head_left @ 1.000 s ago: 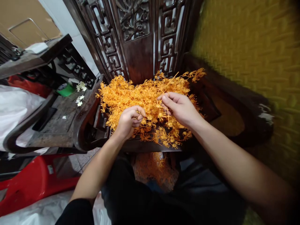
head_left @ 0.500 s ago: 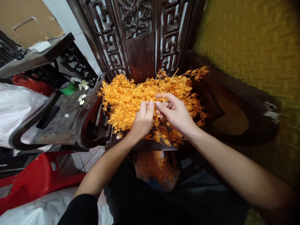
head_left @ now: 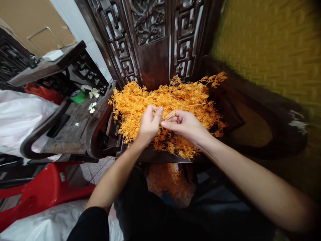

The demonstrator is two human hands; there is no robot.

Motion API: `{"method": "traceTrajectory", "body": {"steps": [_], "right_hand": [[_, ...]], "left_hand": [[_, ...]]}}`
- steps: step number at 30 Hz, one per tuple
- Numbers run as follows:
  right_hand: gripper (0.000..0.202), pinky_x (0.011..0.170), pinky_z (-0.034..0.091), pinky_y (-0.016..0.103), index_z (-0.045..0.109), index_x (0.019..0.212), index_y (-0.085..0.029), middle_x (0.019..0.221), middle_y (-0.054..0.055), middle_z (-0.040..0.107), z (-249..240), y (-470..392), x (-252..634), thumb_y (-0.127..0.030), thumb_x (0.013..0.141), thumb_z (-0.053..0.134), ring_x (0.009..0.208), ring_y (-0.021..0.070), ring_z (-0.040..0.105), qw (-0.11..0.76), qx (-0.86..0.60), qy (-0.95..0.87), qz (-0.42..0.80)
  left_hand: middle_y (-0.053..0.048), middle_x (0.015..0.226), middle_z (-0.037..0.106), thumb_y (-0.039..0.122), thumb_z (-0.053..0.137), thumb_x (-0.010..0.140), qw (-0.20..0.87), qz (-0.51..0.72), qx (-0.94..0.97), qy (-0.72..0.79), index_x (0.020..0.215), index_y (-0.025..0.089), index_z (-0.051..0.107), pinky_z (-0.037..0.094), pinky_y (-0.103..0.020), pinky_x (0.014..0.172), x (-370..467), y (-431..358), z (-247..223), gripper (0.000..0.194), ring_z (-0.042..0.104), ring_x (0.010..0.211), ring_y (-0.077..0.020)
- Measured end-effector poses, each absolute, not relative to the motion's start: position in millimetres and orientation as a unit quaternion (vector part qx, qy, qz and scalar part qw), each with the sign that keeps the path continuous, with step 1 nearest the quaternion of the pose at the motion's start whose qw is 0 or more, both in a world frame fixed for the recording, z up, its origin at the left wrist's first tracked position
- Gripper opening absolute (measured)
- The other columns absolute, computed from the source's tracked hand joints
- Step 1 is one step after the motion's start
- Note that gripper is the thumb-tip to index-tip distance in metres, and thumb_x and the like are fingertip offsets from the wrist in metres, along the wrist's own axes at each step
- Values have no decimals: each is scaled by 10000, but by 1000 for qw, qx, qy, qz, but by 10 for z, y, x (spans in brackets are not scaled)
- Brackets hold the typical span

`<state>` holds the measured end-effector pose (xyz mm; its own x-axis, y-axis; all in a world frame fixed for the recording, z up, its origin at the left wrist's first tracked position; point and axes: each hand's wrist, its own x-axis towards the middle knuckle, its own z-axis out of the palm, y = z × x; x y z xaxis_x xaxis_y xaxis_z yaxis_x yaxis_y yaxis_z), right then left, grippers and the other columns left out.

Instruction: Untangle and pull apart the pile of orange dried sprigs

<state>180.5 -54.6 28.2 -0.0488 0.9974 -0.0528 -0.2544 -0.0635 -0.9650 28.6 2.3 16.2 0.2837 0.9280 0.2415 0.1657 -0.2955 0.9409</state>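
A large heap of orange branching sprigs (head_left: 135, 103) lies on the seat of a dark carved wooden chair (head_left: 152, 63). Over its front part, my left hand (head_left: 149, 123) is closed, thumb pressed to fingers on a thin orange sprig. My right hand (head_left: 184, 125) faces it with fingertips nearly touching the left ones, pinching an orange stem that shows between thumb and fingers. The tips of both hands partly hide the small pieces they hold. More orange bits hang at the seat's front edge, below the hands.
On the left, a wooden side table (head_left: 67, 134) bears a green tape roll (head_left: 78, 96), small pale flowers (head_left: 92, 107) and a dark flat object (head_left: 58, 126). A red plastic chair (head_left: 47, 187) and white bags (head_left: 22, 117) are nearby. Orange scraps lie below the seat.
The view has shifted slightly, moving the scene a little right. My right hand has lowered and turned flatter, its thumb now beside the left fingertips. My left hand has tilted slightly.
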Motion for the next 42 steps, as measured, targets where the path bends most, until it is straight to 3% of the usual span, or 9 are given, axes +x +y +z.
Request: {"method": "traceTrajectory", "body": {"steps": [4, 7, 12, 16, 22, 29, 36, 39, 42], "right_hand": [[418, 546, 312, 273, 697, 780, -168, 643, -31, 618, 310, -568, 1829, -461, 640, 960, 564, 84, 457, 508, -447, -462, 573], [415, 517, 246, 286, 713, 691, -163, 580, -14, 599, 306, -571, 1878, -544, 779, 852, 514, 81, 408, 445, -462, -518, 566], [626, 471, 135, 296, 478, 514, -191, 456, -60, 398, 268, -554, 1931, -632, 883, 723, 436, 58, 258, 361, -408, -568, 616], [627, 459, 102, 286, 417, 551, -201, 473, -89, 319, 270, -541, 1903, -630, 869, 747, 443, 49, 207, 385, -362, -555, 643], [647, 477, 122, 283, 382, 545, -199, 506, -86, 273, 348, -578, 1866, -623, 889, 730, 484, 53, 191, 403, -351, -625, 569], [461, 594, 417, 280, 719, 738, -167, 669, 23, 659, 427, -770, 1775, -576, 949, 683, 620, 124, 557, 420, -334, -689, 488], [638, 527, 289, 304, 528, 543, -201, 563, -15, 430, 430, -652, 1917, -707, 909, 653, 555, 111, 374, 447, -402, -630, 492], [588, 517, 251, 312, 563, 561, -202, 560, -16, 426, 434, -624, 1977, -660, 903, 702, 534, 107, 347, 488, -414, -580, 503], [422, 512, 243, 313, 690, 730, -214, 547, -36, 391, 462, -596, 2016, -599, 894, 743, 509, 105, 314, 559, -406, -484, 538]], "left_hand": [[25, 692, 521, 484, 593, 1014, 406, 398, 710, 416, 896, 215, 533, 363, -300, 611, 269, 5, 208, 299, 469, 624, -126], [25, 700, 525, 479, 565, 1024, 417, 364, 727, 406, 891, 218, 530, 365, -304, 621, 256, -4, 265, 296, 479, 642, -132], [17, 736, 553, 470, 575, 1021, 433, 300, 770, 359, 869, 210, 532, 380, -298, 650, 170, 10, 385, 305, 490, 684, -134], [22, 726, 527, 523, 585, 1014, 459, 306, 765, 331, 873, 203, 540, 380, -284, 630, 123, -16, 453, 353, 465, 660, -123], [32, 701, 496, 533, 656, 975, 504, 358, 720, 315, 834, 196, 532, 359, -259, 576, 182, -42, 457, 386, 431, 620, -99], [133, 529, 263, 563, 797, 869, 608, 515, 470, 379, 799, 225, 396, 121, -188, 438, -27, 301, 463, 529, 212, 416, -31], [94, 567, 344, 598, 663, 968, 725, 412, 445, 326, 861, 211, 478, 184, -184, 432, 31, 71, 554, 442, 281, 440, -42], [92, 570, 313, 626, 615, 985, 734, 402, 438, 329, 870, 219, 479, 191, -201, 427, 52, 16, 628, 444, 255, 437, -50], [94, 551, 282, 661, 558, 997, 746, 392, 426, 330, 799, 225, 410, 142, -204, 408, 46, -1, 666, 502, 214, 416, -48]]}}
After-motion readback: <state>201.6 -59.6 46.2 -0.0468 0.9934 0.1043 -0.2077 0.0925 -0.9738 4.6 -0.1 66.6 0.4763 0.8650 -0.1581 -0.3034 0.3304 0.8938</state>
